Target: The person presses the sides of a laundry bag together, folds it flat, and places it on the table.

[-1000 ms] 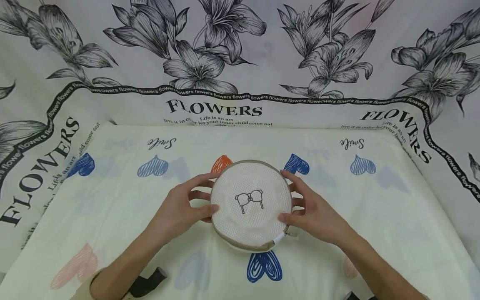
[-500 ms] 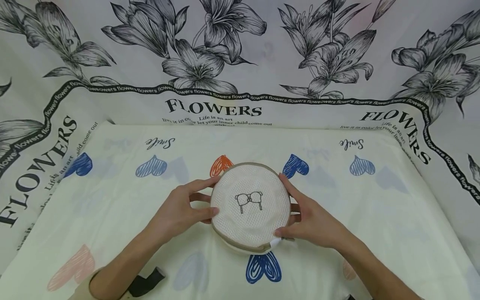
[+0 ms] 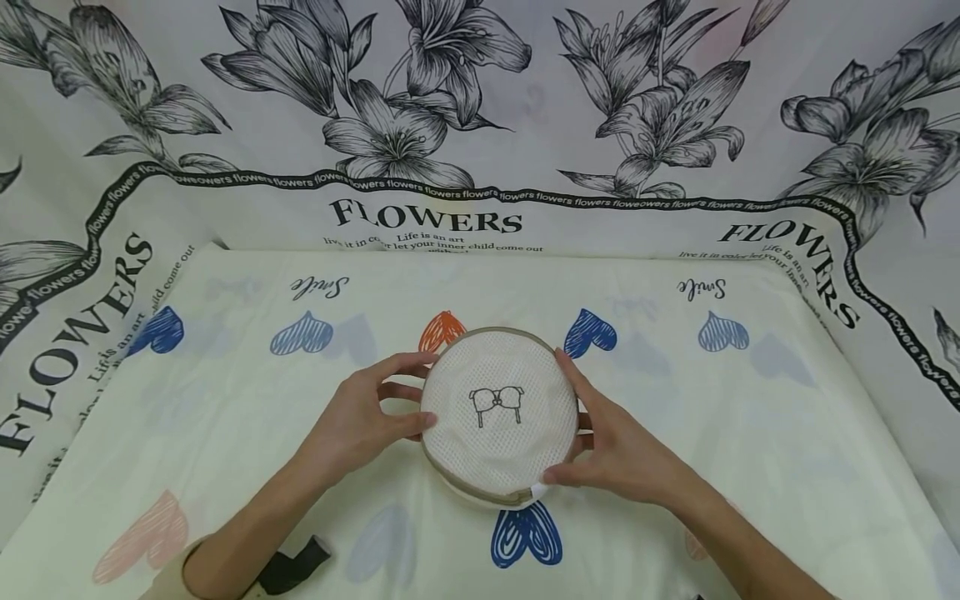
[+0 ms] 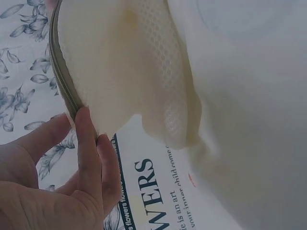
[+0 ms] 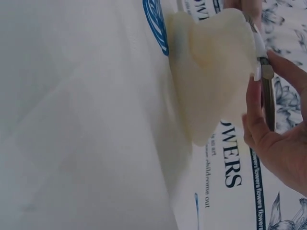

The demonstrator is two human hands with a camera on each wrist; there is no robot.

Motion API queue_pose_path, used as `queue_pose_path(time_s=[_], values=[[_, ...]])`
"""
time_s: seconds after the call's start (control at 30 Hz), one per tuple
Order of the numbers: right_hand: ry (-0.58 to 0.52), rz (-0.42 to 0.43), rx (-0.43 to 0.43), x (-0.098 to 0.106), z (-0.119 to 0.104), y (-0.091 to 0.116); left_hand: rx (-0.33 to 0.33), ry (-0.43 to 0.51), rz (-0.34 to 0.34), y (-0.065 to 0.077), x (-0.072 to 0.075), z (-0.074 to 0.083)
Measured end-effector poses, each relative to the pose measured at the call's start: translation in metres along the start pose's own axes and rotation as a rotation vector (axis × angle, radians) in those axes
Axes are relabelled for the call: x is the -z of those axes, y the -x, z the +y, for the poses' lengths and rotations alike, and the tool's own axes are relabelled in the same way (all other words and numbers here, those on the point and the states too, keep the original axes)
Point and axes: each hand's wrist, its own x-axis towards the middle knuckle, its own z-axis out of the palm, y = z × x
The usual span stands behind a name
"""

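A round white mesh laundry bag (image 3: 465,450) with a line drawing of a bra on its top is held between both hands over the table. A grey-green zipper (image 4: 62,79) runs round its edge. My left hand (image 3: 363,417) grips the left rim, thumb on top and the other fingers at the side and underneath. On the opposite side, my right hand (image 3: 618,446) pinches the rim, its thumb beside the white tab (image 5: 259,48) at the zipper's end. Below the rim, the soft mesh body (image 5: 216,81) hangs in loose folds in the right wrist view.
A pale tablecloth (image 3: 750,450) with printed hearts covers the table. Behind it hangs a white cloth (image 3: 540,108) printed with black flowers and lettering. A black strap (image 3: 296,567) sits at the left wrist.
The bag has turned slightly clockwise and come a little nearer. My right hand has moved left and towards the front with the rim; the left hand has barely moved.
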Motion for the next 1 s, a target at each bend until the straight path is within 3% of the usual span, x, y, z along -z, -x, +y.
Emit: queue_pose_path(time_s=[0.27, 0.4, 0.67, 1.0], values=[[0.079, 0.056, -0.035, -0.005, 0.003, -0.001, -0.065, -0.155, -0.04, 0.001, -0.001, -0.006], [0.105, 0.083, -0.038, -0.007, 0.004, -0.002, -0.092, -0.165, -0.058, 0.0, -0.002, -0.008], [0.234, 0.142, 0.02, -0.009, 0.005, -0.003, -0.104, -0.186, -0.03, -0.001, -0.003, -0.009], [0.255, 0.107, 0.057, -0.006, 0.009, -0.001, -0.068, -0.24, 0.051, -0.004, -0.005, -0.013]])
